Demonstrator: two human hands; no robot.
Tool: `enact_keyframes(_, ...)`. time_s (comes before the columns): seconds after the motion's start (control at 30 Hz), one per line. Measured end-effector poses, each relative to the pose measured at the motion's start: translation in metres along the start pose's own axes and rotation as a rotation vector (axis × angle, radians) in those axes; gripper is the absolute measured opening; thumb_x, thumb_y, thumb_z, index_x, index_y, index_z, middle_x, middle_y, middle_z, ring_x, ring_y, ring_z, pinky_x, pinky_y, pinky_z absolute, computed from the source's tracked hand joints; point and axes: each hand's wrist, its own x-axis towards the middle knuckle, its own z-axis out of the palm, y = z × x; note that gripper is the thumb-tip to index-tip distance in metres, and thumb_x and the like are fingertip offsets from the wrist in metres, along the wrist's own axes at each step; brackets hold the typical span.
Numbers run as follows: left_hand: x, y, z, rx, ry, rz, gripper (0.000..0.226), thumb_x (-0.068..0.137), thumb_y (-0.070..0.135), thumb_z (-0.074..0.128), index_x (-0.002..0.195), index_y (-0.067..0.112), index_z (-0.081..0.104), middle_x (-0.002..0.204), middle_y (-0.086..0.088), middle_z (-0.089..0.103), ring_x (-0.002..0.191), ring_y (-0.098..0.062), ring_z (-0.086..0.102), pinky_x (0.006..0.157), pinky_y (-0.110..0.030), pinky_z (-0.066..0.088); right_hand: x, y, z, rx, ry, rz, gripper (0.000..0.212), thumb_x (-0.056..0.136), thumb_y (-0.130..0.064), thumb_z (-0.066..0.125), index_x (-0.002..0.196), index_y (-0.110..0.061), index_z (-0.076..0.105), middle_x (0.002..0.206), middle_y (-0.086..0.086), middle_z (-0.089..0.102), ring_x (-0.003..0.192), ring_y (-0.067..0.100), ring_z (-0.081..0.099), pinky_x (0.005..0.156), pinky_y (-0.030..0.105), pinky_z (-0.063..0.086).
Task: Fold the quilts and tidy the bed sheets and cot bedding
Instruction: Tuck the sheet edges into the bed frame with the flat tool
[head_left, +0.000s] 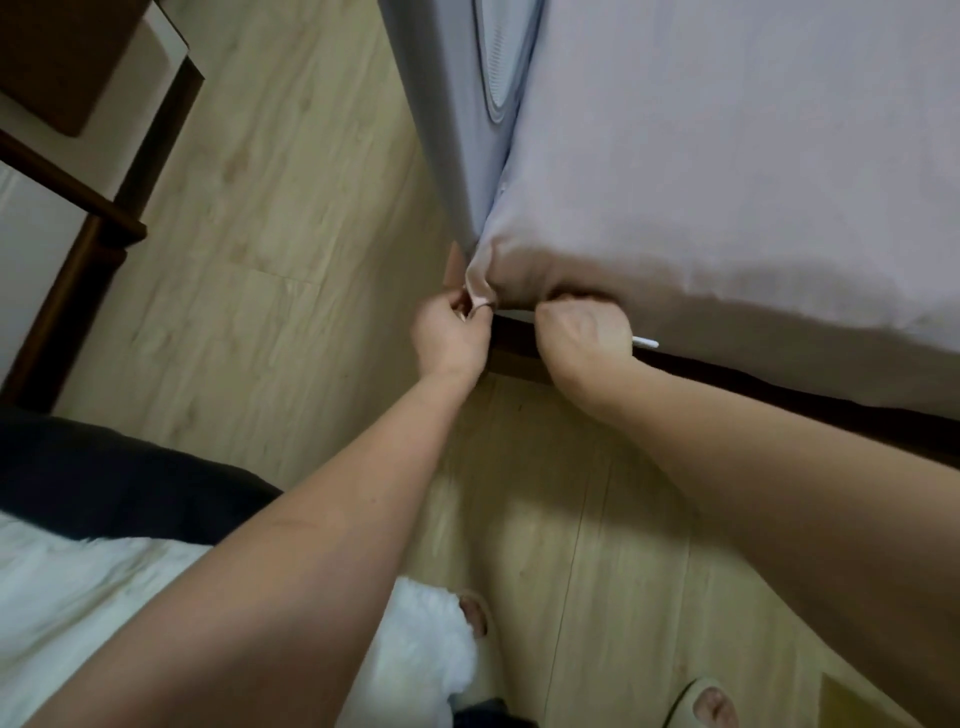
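The bed sheet (727, 171), a smooth, matte, pale lilac-grey fabric, is stretched flat over the mattress and drawn down around its rounded corner, where the cloth gathers into soft creases. A loose flap of the sheet at the corner is pinched between the thumb and curled fingers of the left hand (453, 335). The right hand (584, 330) is closed into a fist, knuckles up, just beside the left, and is pressed against the sheet's lower edge (whether cloth is gripped inside it cannot be told). A dark wooden bed frame (727, 382) runs beneath the mattress edge. A thin white stick-like item (645, 342) projects beside the right hand. The floor (291, 218) is laid with light wood-grain planks. A fluffy white textile (78, 597) lies at lower left.
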Motion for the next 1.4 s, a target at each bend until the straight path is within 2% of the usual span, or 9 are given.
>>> enact_keyframes(0.2, -0.009, -0.007, -0.003, -0.056, -0.043, -0.052, 0.028, 0.094, 0.021, 0.057, 0.066, 0.018, 0.062, 0.065, 0.000, 0.061, 0.066, -0.017, 0.055, 0.054, -0.024, 0.036, -0.071, 0.016, -0.058, 0.069, -0.051, -0.025, 0.020, 0.089, 0.001, 0.042, 0.092, -0.012, 0.057, 0.085, 0.012, 0.057, 0.078, 0.035, 0.057, 0.061, 0.035, 0.032)
enact_keyframes(0.4, -0.012, 0.007, 0.021, -0.159, -0.157, -0.196, 0.026, 0.097, 0.019, 0.052, 0.089, -0.001, 0.068, 0.096, -0.026, 0.067, 0.084, -0.033, 0.062, 0.085, -0.043, 0.051, -0.094, 0.029, -0.083, 0.210, -0.070, -0.037, 0.017, 0.088, -0.002, 0.041, 0.076, -0.014, 0.037, 0.066, 0.002, 0.032, 0.055, 0.023, 0.033, 0.056, 0.035, 0.032)
enact_keyframes(0.5, -0.013, 0.013, 0.033, -0.202, -0.215, -0.217, 0.025, 0.098, 0.011, 0.048, 0.104, -0.005, 0.065, 0.093, -0.019, 0.066, 0.079, -0.023, 0.054, 0.078, -0.030, 0.049, -0.081, 0.022, -0.077, 0.249, -0.056, -0.044, 0.025, 0.087, -0.002, 0.042, 0.068, -0.014, 0.030, 0.064, 0.001, 0.029, 0.053, 0.023, 0.031, 0.057, 0.035, 0.032)
enact_keyframes(0.6, -0.018, 0.014, 0.036, -0.443, -0.231, -0.347, 0.021, 0.100, 0.004, 0.042, 0.095, -0.003, 0.061, 0.075, -0.007, 0.054, 0.069, -0.014, 0.049, 0.058, -0.012, 0.046, -0.058, 0.016, -0.068, 0.277, -0.081, -0.013, 0.014, 0.089, -0.004, 0.044, 0.079, -0.012, 0.039, 0.065, 0.000, 0.027, 0.063, 0.025, 0.036, 0.059, 0.035, 0.033)
enact_keyframes(0.77, -0.017, -0.002, 0.026, -0.726, -0.171, -0.506, 0.025, 0.101, 0.012, 0.046, 0.118, 0.006, 0.063, 0.115, -0.010, 0.063, 0.104, -0.019, 0.059, 0.081, -0.030, 0.055, -0.034, 0.020, -0.049, 0.194, -0.142, -0.022, 0.020, 0.093, -0.004, 0.043, 0.107, -0.006, 0.057, 0.081, 0.007, 0.045, 0.072, 0.026, 0.043, 0.063, 0.036, 0.036)
enact_keyframes(1.0, 0.005, -0.005, 0.028, -0.581, 0.093, -0.387, 0.026, 0.096, 0.006, 0.050, 0.115, 0.007, 0.067, 0.112, -0.010, 0.069, 0.104, -0.023, 0.064, 0.096, -0.038, 0.051, -0.024, 0.016, -0.041, 0.152, -0.125, -0.022, 0.026, 0.095, -0.005, 0.041, 0.116, -0.006, 0.057, 0.078, 0.004, 0.042, 0.072, 0.025, 0.046, 0.063, 0.037, 0.039)
enact_keyframes(1.1, 0.005, -0.007, 0.035, -0.455, -0.035, -0.296, 0.028, 0.094, 0.009, 0.049, 0.111, 0.015, 0.071, 0.103, -0.002, 0.070, 0.098, -0.018, 0.063, 0.093, -0.036, 0.051, -0.035, 0.015, -0.041, 0.144, -0.108, 0.005, 0.025, 0.094, -0.004, 0.041, 0.112, -0.005, 0.058, 0.083, 0.008, 0.049, 0.071, 0.026, 0.045, 0.060, 0.036, 0.037)
enact_keyframes(1.23, 0.025, -0.004, 0.042, -0.512, -0.214, -0.410, 0.041, 0.092, 0.001, 0.039, 0.123, 0.016, 0.061, 0.112, -0.006, 0.065, 0.107, -0.025, 0.059, 0.094, -0.038, 0.052, -0.061, 0.021, -0.051, 0.137, -0.032, 0.022, 0.009, 0.092, -0.002, 0.037, 0.094, -0.010, 0.042, 0.075, 0.006, 0.039, 0.058, 0.024, 0.033, 0.046, 0.032, 0.017)
enact_keyframes(1.4, 0.032, -0.007, 0.042, -0.671, -0.341, -0.514, 0.049, 0.091, -0.005, 0.036, 0.132, 0.017, 0.051, 0.121, -0.007, 0.060, 0.094, -0.015, 0.056, 0.063, -0.027, 0.054, -0.070, 0.028, -0.064, 0.039, -0.003, -0.027, 0.016, 0.090, 0.003, 0.036, 0.090, -0.013, 0.034, 0.069, 0.004, 0.027, 0.057, 0.025, 0.028, 0.050, 0.033, 0.018)
